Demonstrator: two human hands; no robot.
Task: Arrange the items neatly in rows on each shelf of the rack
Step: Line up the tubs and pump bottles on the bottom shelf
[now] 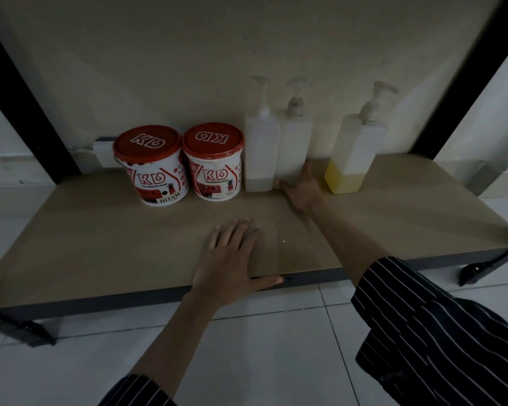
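On a low beige shelf, a row stands along the back. From the left it holds two red-lidded KD paint tubs, then two white pump bottles side by side. A third pump bottle with yellow liquid at its bottom stands apart to the right. My right hand grips the base of the second pump bottle, thumb across its front and fingers up its right side. My left hand lies flat on the shelf near the front edge, fingers spread.
A white box with a cable sits behind the left tub against the wall. Black rack posts rise at both back corners, and the board of the shelf above hangs overhead. White floor tiles lie below the front edge.
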